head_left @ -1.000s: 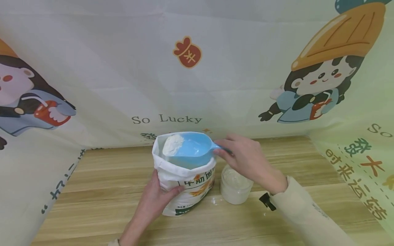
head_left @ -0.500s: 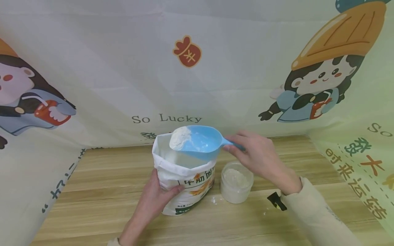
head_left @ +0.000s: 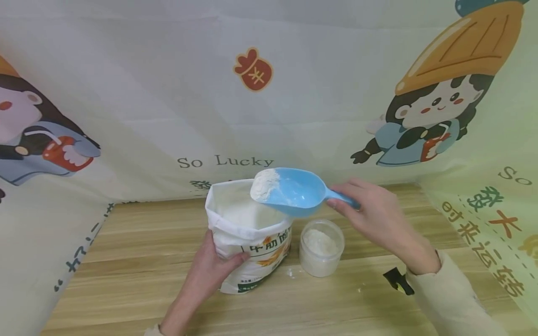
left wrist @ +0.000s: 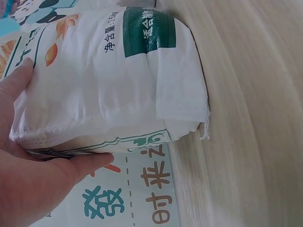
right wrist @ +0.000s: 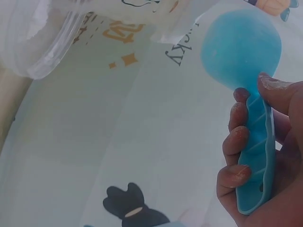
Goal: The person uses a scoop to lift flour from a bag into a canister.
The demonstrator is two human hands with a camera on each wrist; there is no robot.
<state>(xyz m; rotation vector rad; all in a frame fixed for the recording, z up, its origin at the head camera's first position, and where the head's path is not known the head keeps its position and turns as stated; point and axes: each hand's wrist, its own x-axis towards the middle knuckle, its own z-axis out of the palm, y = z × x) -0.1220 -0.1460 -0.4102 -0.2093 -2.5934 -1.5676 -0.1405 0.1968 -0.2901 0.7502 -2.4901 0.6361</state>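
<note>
In the head view my right hand (head_left: 374, 214) grips the handle of a blue scoop (head_left: 300, 189), fingers curled round it as the right wrist view also shows. White flour (head_left: 265, 184) lies heaped at the scoop's front end. The scoop is above the right side of an open white flour bag (head_left: 235, 242), its tip over the bag's mouth. My left hand (head_left: 214, 263) holds the bag upright by its left side, thumb across the printed front (left wrist: 71, 71). To the bag's right stands a clear round jar (head_left: 321, 261) without a lid, with flour inside.
Beyond the jar, by the right sleeve, lies a small black and yellow object (head_left: 399, 281). White specks of flour dot the wooden table (head_left: 138, 275) near the jar. Printed cloth (head_left: 168, 93) walls the table at the back and both sides.
My right hand has moved the flour-laden scoop up and to the right, from inside the bag's mouth to above its right rim. The left hand and the bag have stayed put.
</note>
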